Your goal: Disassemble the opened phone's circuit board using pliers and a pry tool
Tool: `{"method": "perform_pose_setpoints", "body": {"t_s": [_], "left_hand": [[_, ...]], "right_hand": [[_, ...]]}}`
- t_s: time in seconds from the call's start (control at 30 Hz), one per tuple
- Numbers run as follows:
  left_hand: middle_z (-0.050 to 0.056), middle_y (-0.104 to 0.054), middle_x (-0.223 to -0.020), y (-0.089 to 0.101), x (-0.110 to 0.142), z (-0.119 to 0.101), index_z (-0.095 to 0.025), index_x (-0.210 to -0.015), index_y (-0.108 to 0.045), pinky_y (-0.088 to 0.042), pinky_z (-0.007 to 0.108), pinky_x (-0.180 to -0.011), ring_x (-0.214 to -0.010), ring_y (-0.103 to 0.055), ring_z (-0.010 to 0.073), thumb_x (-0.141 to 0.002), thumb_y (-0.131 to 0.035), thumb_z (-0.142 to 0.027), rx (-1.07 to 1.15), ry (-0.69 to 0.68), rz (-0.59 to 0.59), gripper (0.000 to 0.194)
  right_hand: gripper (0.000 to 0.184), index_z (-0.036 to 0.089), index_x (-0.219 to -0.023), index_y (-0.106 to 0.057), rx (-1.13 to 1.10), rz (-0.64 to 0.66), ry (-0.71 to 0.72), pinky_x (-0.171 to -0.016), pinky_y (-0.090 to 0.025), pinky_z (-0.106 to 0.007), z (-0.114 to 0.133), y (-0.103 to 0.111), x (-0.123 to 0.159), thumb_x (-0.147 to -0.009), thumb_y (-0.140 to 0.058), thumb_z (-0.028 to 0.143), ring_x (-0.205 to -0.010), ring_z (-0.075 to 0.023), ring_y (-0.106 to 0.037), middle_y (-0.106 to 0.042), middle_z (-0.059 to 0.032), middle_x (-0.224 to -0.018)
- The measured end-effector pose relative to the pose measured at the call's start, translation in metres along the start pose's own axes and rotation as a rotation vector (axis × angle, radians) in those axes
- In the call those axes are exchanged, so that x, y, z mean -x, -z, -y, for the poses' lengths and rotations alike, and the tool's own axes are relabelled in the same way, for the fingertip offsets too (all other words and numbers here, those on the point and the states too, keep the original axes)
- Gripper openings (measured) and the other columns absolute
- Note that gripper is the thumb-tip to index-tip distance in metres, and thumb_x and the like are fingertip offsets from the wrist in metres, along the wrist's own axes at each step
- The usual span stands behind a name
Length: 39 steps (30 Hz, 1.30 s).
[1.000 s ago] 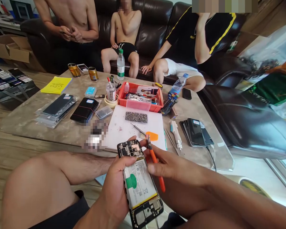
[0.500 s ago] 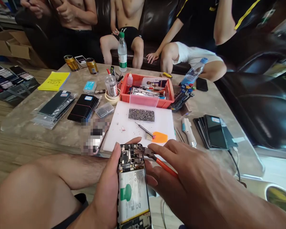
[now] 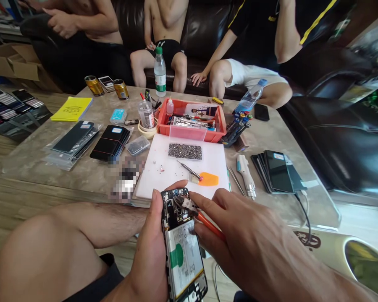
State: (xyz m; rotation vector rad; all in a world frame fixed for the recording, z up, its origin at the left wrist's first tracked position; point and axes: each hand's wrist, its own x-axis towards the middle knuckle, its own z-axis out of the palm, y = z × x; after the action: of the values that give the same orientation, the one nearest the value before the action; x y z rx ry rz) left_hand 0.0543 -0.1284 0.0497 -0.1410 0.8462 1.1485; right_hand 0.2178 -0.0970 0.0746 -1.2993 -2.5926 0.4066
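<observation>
My left hand [image 3: 151,256] grips the opened black phone with white battery [image 3: 183,247] (back cover off) over my lap; my right hand [image 3: 239,239] holds orange-handled metal pliers [image 3: 197,212], tips on its top part.

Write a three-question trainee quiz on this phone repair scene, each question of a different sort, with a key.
1. True or false: the left hand holds the opened phone with its battery showing.
2. The right hand holds which tool over the phone's upper end? A) orange-handled pliers B) a hammer C) a soldering iron
3. Fill in: on the white mat, the orange pry tool lies nearer the person than the ____ tray.

Key: 1 true; 2 A; 3 red.
</observation>
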Motion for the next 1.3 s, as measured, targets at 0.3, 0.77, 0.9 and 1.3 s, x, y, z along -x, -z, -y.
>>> {"method": "perform_pose_setpoints", "body": {"t_s": [0.3,0.77,0.9,1.3], "left_hand": [[0.012,-0.075,-0.124,-0.013,0.012,0.001,-0.025,-0.146,-0.060,-0.053,0.050,-0.107,-0.117,-0.071,0.0311,-0.103,-0.051,-0.054,0.082,-0.059,0.009,0.053],[0.012,-0.076,-0.123,-0.010,0.016,0.004,-0.024,-0.144,-0.062,-0.055,0.049,-0.104,-0.115,-0.072,0.0315,-0.101,-0.054,-0.055,0.078,-0.045,0.044,0.053],[0.011,-0.076,-0.123,-0.011,0.018,0.004,-0.026,-0.146,-0.061,-0.057,0.048,-0.100,-0.112,-0.073,0.0312,-0.101,-0.054,-0.055,0.071,-0.011,0.056,0.054],[0.009,-0.078,-0.093,-0.009,0.031,-0.012,-0.034,-0.152,-0.052,-0.056,0.035,-0.053,-0.057,-0.071,0.0246,-0.100,-0.046,-0.064,-0.177,0.170,0.063,0.060]], "right_hand": [[0.035,0.028,-0.137,-0.059,0.072,0.047,-0.032,-0.052,-0.029,-0.030,0.013,0.014,0.006,-0.105,-0.049,0.040,-0.062,-0.0159,-0.057,-0.062,-0.0032,-0.088],[0.036,0.028,-0.138,-0.058,0.104,0.013,-0.014,-0.053,-0.034,-0.030,0.014,0.013,0.012,-0.105,-0.051,0.040,-0.061,-0.0151,-0.056,-0.062,-0.0009,-0.087],[0.033,0.025,-0.132,-0.062,0.154,-0.028,0.023,-0.053,-0.033,-0.030,0.016,0.014,0.011,-0.104,-0.053,0.039,-0.062,-0.0159,-0.057,-0.061,-0.0011,-0.083],[0.019,0.023,-0.113,-0.066,0.210,-0.077,0.123,-0.055,-0.032,-0.030,0.012,0.022,0.016,-0.103,-0.056,0.036,-0.061,-0.0150,-0.052,-0.060,-0.0015,-0.081]]}}
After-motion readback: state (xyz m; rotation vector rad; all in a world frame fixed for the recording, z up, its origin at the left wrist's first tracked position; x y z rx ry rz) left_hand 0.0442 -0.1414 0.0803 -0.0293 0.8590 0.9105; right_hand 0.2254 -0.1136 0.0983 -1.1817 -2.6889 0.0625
